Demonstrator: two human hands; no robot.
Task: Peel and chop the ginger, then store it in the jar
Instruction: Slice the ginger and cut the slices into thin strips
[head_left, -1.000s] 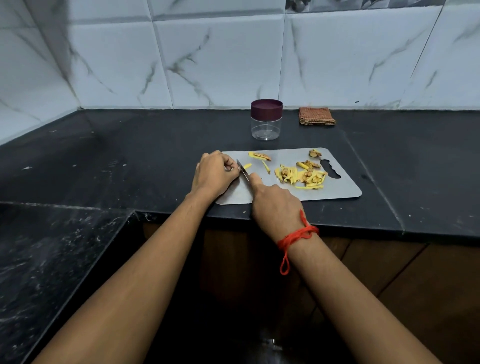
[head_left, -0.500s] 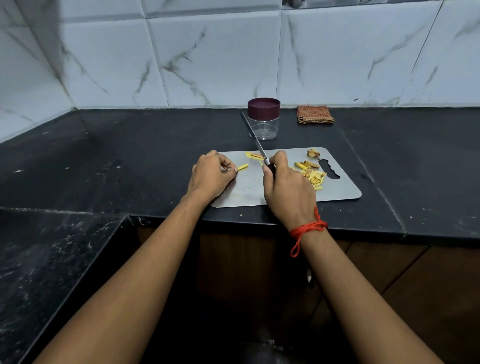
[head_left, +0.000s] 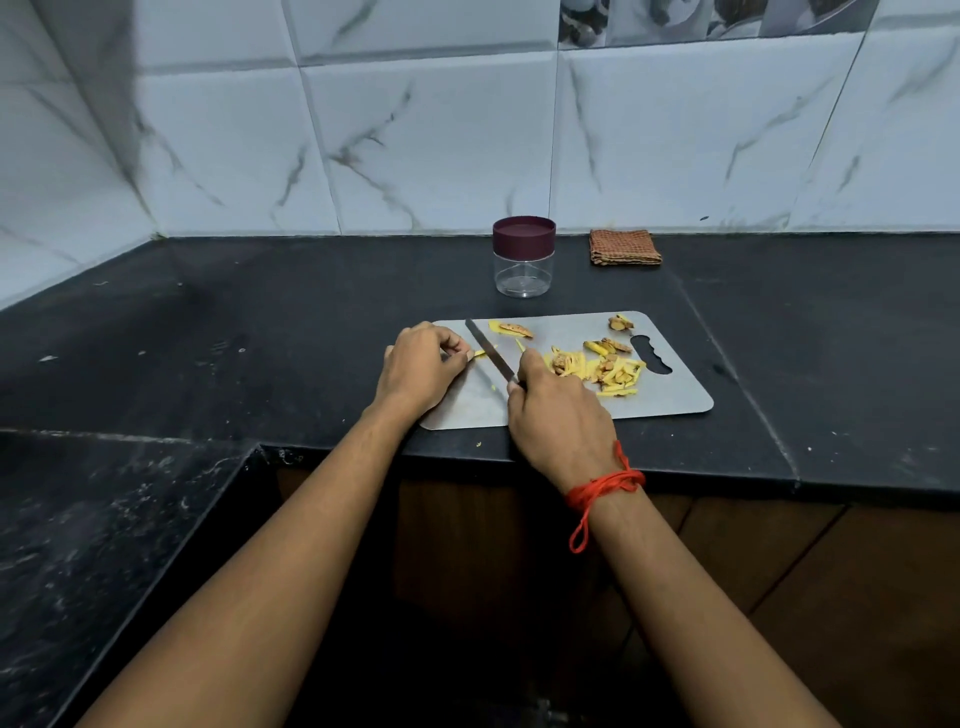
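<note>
Head | right grip (head_left: 558, 415) clenched round knife (head_left: 492, 354) | left grip (head_left: 418, 371) pinching ginger strip (head_left: 478, 354)

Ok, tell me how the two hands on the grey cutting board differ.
The left hand pinches a small yellow ginger sliver with curled fingers; the right hand grips the steel knife. The right wrist wears a red thread; the left wrist is bare. Both are over the grey cutting board.

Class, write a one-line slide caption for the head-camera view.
Right hand holds a knife by a ginger sliver held by the left hand on a cutting board; lidded jar behind.
</note>
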